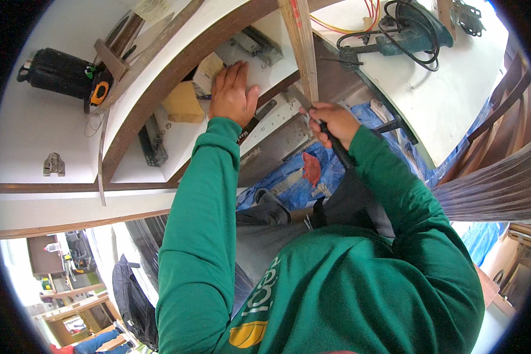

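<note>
My left hand lies with its fingers stretched out on the white shelf surface inside the curved wooden frame. Beside its fingers are a small pale box and a folded yellowish sheet. Under my left wrist, a dark flat strip with pale lettering is partly hidden. My right hand is closed around a long black-handled tool, close to the lower end of an upright wooden strip. A flat greyish piece shows just past my right fingers; whether it belongs to the tool is unclear.
Metal drawer slides and more metal fittings lie within the curved frame. At left are a black cylinder, a tape measure and a metal hinge. A corded power tool rests on the white panel at right.
</note>
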`<action>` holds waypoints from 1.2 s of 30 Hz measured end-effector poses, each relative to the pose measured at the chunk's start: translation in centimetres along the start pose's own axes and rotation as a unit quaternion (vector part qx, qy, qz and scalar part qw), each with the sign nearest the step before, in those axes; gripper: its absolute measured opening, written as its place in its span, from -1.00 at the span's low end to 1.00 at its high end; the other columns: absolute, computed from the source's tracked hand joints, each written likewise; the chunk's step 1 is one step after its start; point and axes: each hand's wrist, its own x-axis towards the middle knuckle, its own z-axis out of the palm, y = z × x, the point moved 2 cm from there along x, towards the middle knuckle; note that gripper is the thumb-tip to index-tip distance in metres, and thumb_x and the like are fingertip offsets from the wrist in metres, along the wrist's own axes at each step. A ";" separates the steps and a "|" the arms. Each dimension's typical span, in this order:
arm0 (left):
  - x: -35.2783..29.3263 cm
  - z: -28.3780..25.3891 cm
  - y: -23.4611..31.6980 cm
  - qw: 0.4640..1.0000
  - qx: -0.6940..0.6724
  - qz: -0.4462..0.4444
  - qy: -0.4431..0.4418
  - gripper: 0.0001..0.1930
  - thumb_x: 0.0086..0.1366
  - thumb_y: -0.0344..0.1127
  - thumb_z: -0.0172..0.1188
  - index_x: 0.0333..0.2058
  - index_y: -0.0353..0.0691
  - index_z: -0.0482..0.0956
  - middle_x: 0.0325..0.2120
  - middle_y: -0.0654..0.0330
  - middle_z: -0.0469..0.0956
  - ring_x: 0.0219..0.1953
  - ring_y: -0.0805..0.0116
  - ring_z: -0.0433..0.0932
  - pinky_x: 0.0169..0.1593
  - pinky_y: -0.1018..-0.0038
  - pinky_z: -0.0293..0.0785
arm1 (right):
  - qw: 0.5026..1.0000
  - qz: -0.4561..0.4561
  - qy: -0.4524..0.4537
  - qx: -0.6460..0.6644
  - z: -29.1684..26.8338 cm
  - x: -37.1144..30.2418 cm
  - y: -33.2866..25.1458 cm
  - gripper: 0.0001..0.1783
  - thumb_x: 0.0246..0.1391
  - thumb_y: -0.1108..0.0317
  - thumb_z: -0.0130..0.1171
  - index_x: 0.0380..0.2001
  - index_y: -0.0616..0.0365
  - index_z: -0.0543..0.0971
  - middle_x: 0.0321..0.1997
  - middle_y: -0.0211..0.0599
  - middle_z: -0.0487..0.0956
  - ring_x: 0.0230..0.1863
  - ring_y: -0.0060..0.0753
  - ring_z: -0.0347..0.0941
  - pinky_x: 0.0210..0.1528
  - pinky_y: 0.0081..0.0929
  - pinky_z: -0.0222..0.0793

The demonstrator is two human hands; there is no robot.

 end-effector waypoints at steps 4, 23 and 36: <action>-0.1 0.1 0.1 1.000 -0.020 -0.001 -0.002 -0.42 0.24 -0.14 0.08 0.19 -0.29 0.35 0.19 0.00 0.36 0.23 -0.08 0.25 0.33 0.07 0.14 | 1.000 0.011 0.007 -0.004 -1.2 2.2 -2.0 -0.69 0.31 0.28 -0.07 0.04 0.17 0.43 -0.57 -0.45 0.36 -0.76 -0.64 0.23 -0.80 -0.59 0.19; -0.2 0.2 0.1 1.000 -0.003 -0.004 -0.009 -0.41 0.25 -0.13 0.09 0.21 -0.29 0.33 0.19 -0.06 0.35 0.22 -0.17 0.25 0.34 0.07 0.12 | 0.935 0.033 0.018 -0.352 -3.8 -2.9 1.6 -0.70 0.30 0.20 0.09 -0.06 0.19 0.45 -0.58 -0.43 0.41 -0.68 -0.57 0.37 -0.68 -0.52 0.34; -0.2 -0.1 0.3 1.000 0.001 0.000 -0.006 -0.40 0.24 -0.13 0.11 0.20 -0.31 0.34 0.20 -0.02 0.35 0.24 -0.10 0.25 0.35 0.09 0.12 | 0.913 -0.053 0.070 -0.398 -3.7 -2.6 -2.4 -0.84 0.27 0.35 0.01 -0.17 0.17 0.50 -0.57 -0.46 0.41 -0.70 -0.64 0.34 -0.68 -0.60 0.30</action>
